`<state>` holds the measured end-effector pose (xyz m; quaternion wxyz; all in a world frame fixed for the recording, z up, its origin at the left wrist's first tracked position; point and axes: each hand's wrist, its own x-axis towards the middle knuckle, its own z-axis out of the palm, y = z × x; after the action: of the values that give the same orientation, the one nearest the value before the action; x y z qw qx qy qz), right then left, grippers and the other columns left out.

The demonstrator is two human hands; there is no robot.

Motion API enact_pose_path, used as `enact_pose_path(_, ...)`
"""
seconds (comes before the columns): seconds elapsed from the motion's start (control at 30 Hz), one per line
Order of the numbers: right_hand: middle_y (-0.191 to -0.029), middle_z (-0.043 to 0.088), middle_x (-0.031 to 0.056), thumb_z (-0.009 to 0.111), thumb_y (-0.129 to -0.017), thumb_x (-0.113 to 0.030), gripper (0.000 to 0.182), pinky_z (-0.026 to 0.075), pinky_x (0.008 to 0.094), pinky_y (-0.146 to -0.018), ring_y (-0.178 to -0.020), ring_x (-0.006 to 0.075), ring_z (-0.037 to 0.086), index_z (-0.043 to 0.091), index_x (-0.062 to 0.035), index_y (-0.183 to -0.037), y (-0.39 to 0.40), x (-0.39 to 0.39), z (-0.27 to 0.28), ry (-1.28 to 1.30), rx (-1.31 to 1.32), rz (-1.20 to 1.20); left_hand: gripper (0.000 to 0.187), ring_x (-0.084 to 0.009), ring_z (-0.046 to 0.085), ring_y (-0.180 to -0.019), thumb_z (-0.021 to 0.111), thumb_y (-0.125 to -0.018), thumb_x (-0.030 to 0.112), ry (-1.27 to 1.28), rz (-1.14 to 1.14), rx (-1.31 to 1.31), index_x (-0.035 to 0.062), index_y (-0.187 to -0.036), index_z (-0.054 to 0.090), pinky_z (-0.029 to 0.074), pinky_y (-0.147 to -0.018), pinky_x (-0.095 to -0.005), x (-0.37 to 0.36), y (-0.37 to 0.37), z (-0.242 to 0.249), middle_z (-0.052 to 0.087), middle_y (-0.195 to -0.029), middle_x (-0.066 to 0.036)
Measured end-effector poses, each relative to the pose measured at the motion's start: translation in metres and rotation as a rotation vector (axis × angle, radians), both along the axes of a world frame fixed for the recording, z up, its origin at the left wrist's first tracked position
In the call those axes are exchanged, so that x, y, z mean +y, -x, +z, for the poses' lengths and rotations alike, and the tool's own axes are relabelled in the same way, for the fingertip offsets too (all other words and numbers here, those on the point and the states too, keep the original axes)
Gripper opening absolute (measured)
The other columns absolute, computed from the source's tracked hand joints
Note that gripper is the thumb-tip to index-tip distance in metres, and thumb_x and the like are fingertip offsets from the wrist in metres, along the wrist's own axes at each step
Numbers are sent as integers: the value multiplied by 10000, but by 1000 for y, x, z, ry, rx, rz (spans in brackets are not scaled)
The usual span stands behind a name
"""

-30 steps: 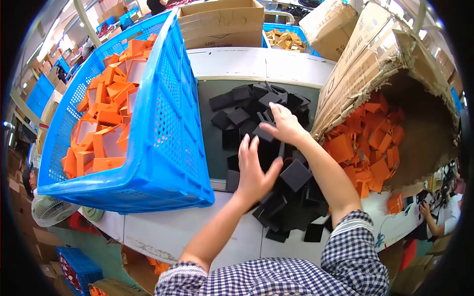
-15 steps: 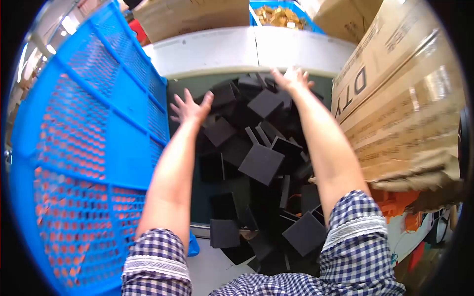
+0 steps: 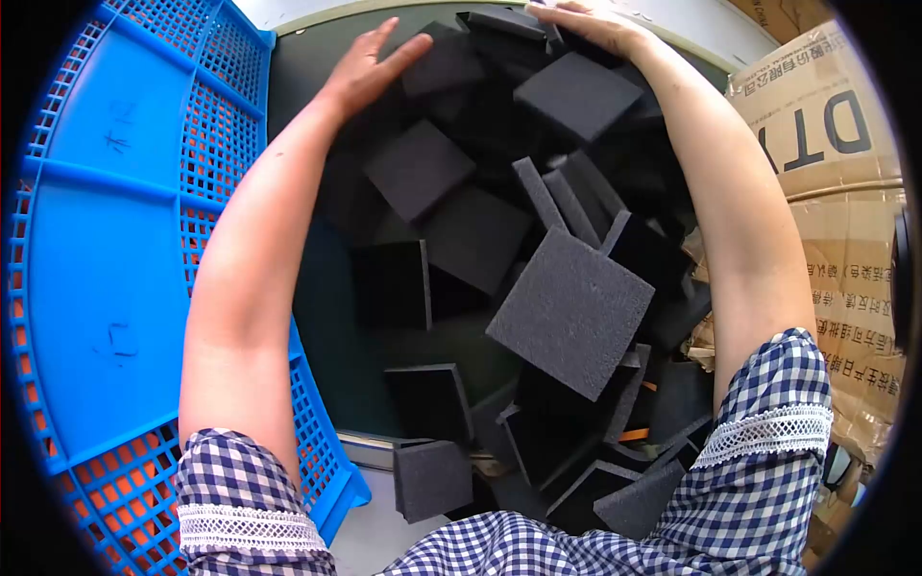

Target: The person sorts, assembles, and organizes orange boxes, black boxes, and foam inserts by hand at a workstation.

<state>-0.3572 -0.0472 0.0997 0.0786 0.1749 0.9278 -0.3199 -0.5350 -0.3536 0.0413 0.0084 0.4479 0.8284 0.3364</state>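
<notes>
Fingers [image 3: 411,50] (L+R) by far blk squares [image 3: 577,96]

Both arms reach forward, bowed outward, the left hand [image 3: 370,65] spread, the right [image 3: 595,27] apparently flatter.

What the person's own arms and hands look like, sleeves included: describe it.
Both the left hand and the right hand are ungloved, with bare forearms. The left sleeve and right sleeve are dark blue and white check, each with a white, lace-like band near its gathered edge. No watch or bracelet shows.
</notes>
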Motion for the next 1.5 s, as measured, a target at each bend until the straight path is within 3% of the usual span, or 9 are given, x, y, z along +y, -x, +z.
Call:
enact_pose_path(0.07,-1607,304,157,505,-913,-693,838,184,556,-1222,-1514,275,181,362,-170,-1552,-6,-24,8,135,-127,188,1061,-326,332,-1467,584,-796,798,17,-8,-142,71,-1538,370,264,-1191,-413,2,-16,6,381,-1554,-215)
enact_pose_path(0.3,-902,760,60,841,-722,-517,433,574,304,-670,-678,171,688,776,-130,-905,-17,-88,16,796,-205,-211,894,-166,519,-1169,615,-812,755,-142,89,-1040,49,-1359,574,440,-917,-338,-35,-44,14,634,-1207,-102)
enact_pose_path(0.4,-927,737,61,808,-802,-434,392,569,304,-708,-767,124,683,735,-97,-988,-2,-110,19,1021,-339,-252,900,-108,599,-851,533,-799,835,-26,184,-1226,86,-1286,644,407,-718,-178,-56,-26,-3,652,-1116,-73)
enact_pose_path(0.67,-1246,617,246,771,-725,-614,954,483,392,-979,-1154,365,608,472,-30,-1416,-35,-184,96,57,118,505,599,-222,733,-776,612,-948,537,-505,103,-1825,32,-1269,635,612,-705,-324,-74,-117,36,753,-939,-107)
enact_pose_path(0.77,-1285,546,246,795,-737,-519,954,478,431,-976,-1122,411,584,413,-25,-1458,-100,-209,112,-125,149,538,518,-170,660,-1049,566,-1021,300,-759,-290,-1298,43,-1460,468,540,-908,-302,-90,-178,62,654,-1255,-72)
enact_pose_path(0.87,-1353,505,227,766,-776,-500,956,455,453,-1000,-1194,387,546,346,-61,-1514,-154,-217,97,-245,205,577,515,-58,551,-881,643,-998,333,-361,-106,-1125,50,-1411,524,465,-781,-233,-92,-181,19,618,-1049,14)
enact_pose_path(1.1,-1433,450,238,798,-787,-404,930,396,466,-1075,-1254,407,505,333,-97,-1532,-228,-223,99,-361,72,558,331,-355,608,-1083,616,-936,71,-226,133,-82,-48,-1244,593,486,-972,-391,-125,-268,23,586,-1191,-221)
enact_pose_path(1.3,-1420,479,240,785,-794,-472,726,368,483,-1109,-1325,401,457,558,-54,-1342,-245,-247,152,-426,111,666,470,-368,572,-1175,679,-887,48,-276,-107,-150,-14,-1328,530,503,-956,-394,-230,-382,97,522,-1307,-212)
enact_pose_path(1.5,-1545,338,241,807,-787,-487,961,295,514,-1166,-1442,420,323,360,-24,-1500,-212,-353,226,-216,949,736,703,-234,581,-1165,745,-897,190,-557,863,-503,24,-1475,378,533,-899,-335,-435,-419,51,471,-1414,-155)
